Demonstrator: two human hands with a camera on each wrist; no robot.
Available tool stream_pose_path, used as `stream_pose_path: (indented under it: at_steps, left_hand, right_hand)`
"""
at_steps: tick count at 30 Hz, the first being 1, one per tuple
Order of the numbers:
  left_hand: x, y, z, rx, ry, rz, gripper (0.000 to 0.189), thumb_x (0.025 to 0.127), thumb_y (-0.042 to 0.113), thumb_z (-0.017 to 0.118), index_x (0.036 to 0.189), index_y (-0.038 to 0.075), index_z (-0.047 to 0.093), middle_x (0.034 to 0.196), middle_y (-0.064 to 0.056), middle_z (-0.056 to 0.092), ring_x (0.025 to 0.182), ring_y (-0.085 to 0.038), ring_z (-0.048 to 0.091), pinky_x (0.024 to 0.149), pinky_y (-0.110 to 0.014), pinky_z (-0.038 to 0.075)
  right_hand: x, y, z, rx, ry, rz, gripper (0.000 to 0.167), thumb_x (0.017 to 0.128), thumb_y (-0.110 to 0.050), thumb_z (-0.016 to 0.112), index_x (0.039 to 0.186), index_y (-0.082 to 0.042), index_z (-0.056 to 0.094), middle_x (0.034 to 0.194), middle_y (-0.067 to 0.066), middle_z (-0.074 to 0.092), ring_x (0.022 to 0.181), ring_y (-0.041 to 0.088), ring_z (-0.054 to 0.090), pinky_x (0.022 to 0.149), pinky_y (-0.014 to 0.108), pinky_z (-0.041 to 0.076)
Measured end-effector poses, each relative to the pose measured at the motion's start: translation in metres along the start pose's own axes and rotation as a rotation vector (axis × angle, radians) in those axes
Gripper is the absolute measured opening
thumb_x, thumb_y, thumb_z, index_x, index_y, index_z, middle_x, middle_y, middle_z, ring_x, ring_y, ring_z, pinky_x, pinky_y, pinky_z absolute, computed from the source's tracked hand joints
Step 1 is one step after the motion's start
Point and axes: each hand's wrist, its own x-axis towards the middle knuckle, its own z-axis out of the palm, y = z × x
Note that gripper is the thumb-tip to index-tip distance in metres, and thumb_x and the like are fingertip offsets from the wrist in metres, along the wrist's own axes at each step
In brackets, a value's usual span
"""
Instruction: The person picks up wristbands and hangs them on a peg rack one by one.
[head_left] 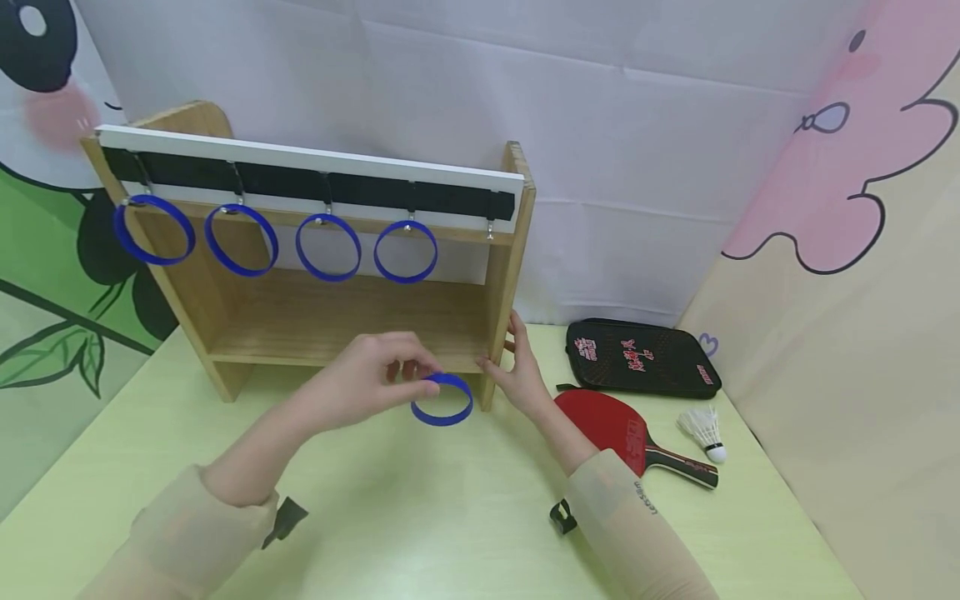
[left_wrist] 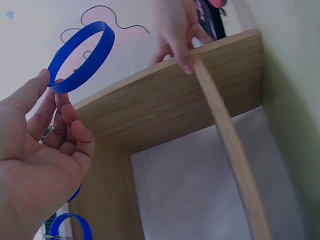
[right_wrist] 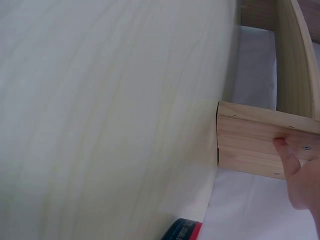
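My left hand (head_left: 375, 379) pinches a blue ring (head_left: 442, 422) between thumb and fingertips, in front of the wooden rack's lower shelf. In the left wrist view the ring (left_wrist: 82, 77) stands tilted above the fingers. Several matching rings, including a blue ring (head_left: 405, 279), hang from hooks on the black strip (head_left: 277, 178) along the rack's top. The rightmost hook (head_left: 491, 229) carries no ring. At the right side panel of the wooden rack (head_left: 517, 250), my right hand (head_left: 521, 379) grips, thumb at the front edge and fingers against the outer face.
To the right of the rack lie a black zipped case (head_left: 637, 358), a red table tennis bat (head_left: 607, 425) and a white shuttlecock (head_left: 702, 429) on the pale table (head_left: 420, 525). A light cloth wall (head_left: 600, 167) stands close behind the rack.
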Motion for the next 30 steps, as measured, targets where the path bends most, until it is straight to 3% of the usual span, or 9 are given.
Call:
stream_pose_path:
  at_steps: [9,13,18,25,30]
  left_hand:
    - [0.005,0.016,-0.017,-0.01,0.186,0.059,0.017,0.083,0.016,0.073,0.099,0.014,0.068,0.082,0.006,0.059,0.074,-0.011,0.053,0.06,-0.022,0.048]
    - [0.006,0.023,-0.022,-0.03,0.266,0.05,0.017,0.084,0.015,0.072,0.101,0.012,0.068,0.084,0.004,0.06,0.075,-0.012,0.054,0.06,-0.021,0.047]
    - [0.01,0.032,-0.027,-0.121,0.349,0.024,0.018,0.086,0.017,0.07,0.102,0.01,0.067,0.086,0.001,0.062,0.075,-0.014,0.056,0.061,-0.019,0.048]
    - [0.022,0.039,-0.029,-0.213,0.493,0.061,0.018,0.088,0.017,0.068,0.103,0.007,0.066,0.087,-0.002,0.063,0.069,-0.014,0.059,0.057,-0.02,0.049]
    - [0.037,0.039,-0.025,-0.399,0.568,0.089,0.02,0.089,0.013,0.065,0.105,0.002,0.063,0.087,-0.005,0.062,0.068,-0.016,0.064,0.058,-0.023,0.052]
  right_hand:
    - [0.0,-0.001,0.0,-0.003,0.003,-0.015,0.083,0.086,0.002,0.063,0.15,-0.008,0.011,0.141,0.026,0.03,0.121,0.046,0.045,0.085,0.053,0.051]
    - [0.0,0.0,0.0,-0.003,0.002,-0.016,0.083,0.086,0.001,0.063,0.15,-0.008,0.01,0.141,0.026,0.03,0.122,0.046,0.045,0.087,0.053,0.05]
    - [0.001,0.003,0.0,0.005,-0.005,-0.016,0.084,0.087,-0.001,0.064,0.15,-0.01,0.01,0.143,0.024,0.029,0.123,0.044,0.044,0.086,0.052,0.05]
    - [0.001,0.002,-0.001,0.017,-0.012,-0.007,0.084,0.087,-0.001,0.063,0.15,-0.01,0.009,0.145,0.023,0.027,0.124,0.045,0.043,0.087,0.052,0.05]
    - [0.002,0.01,0.001,0.026,0.001,-0.028,0.085,0.086,-0.001,0.064,0.15,-0.011,0.01,0.145,0.022,0.028,0.123,0.046,0.043,0.086,0.055,0.049]
